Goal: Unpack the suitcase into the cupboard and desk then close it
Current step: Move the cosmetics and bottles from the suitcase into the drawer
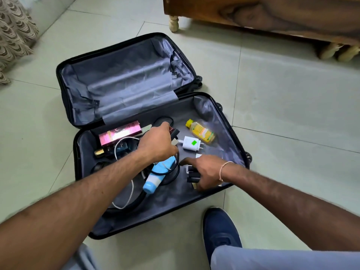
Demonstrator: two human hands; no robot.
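The black suitcase (229, 121) lies open flat on the tiled floor, its far half bare grey lining. The near half holds a pink box (116, 134), a dark perfume bottle (109, 150), a yellow bottle (202, 133), a white charger plug (191, 143), a blue tube (157, 175) and black and white cables. My left hand (155, 143) grips a black cable with its plug near the middle of the case. My right hand (204, 170) curls round several small black cylinders by the near right wall.
A wooden bed frame (253, 14) on turned legs stands at the back right. A patterned curtain (13, 32) hangs at the far left. My blue shoe (220, 230) stands on the floor just in front of the suitcase.
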